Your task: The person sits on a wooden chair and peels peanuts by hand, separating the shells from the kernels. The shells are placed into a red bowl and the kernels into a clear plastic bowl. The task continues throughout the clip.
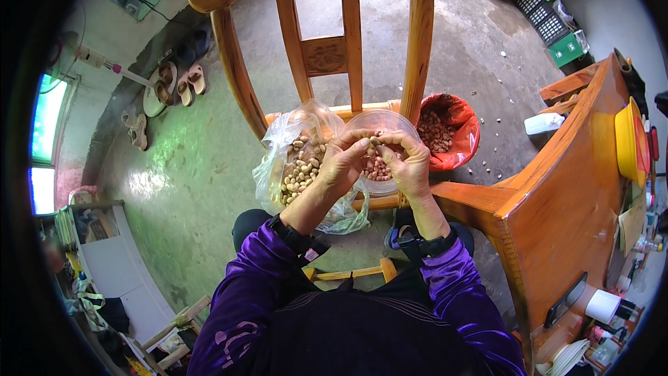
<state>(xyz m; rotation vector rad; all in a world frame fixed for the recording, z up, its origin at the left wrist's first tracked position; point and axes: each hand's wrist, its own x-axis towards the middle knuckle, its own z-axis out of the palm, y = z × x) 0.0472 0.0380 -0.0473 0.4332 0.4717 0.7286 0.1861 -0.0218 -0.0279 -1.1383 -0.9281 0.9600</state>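
Observation:
My left hand [341,162] and my right hand [409,161] meet fingertip to fingertip, pinching a peanut [374,141] between thumbs and forefingers. Right below them is a clear plastic bowl [369,186] with pink-skinned peanut kernels [377,171] inside; my fingers hide part of it. To the left, an open clear plastic bag [270,141] holds unshelled peanuts [302,169]. Bowl and bag both rest on the seat of a wooden chair [324,55]. A bin lined with a red plastic bag [464,136] stands at the right, with broken peanut shells [436,133] in it.
A wooden table [569,219] rises close on my right, bearing a yellow basin [628,138], a phone [566,300] and a paper roll [603,306]. Bits of shell dot the concrete floor [501,125] past the bin. Sandals [192,83] line the left wall.

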